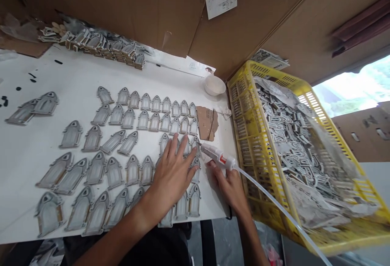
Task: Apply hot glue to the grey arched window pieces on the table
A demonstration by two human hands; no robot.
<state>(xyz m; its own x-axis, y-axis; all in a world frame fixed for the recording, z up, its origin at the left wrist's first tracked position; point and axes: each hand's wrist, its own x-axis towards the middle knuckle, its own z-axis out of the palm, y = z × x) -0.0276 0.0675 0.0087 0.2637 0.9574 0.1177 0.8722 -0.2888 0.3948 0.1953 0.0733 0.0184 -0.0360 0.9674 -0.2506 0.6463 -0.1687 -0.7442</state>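
Left hand (173, 172) lies flat on arched window cutouts (146, 113); right hand (228, 182) grips glue applicator (217, 156), yellow crate (304, 225) at right full of pieces

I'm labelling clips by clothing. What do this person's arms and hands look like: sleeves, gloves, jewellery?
Both forearms are bare as far as the frame shows, with no sleeves visible. The left hand and right hand wear no gloves, and no rings or watch show.
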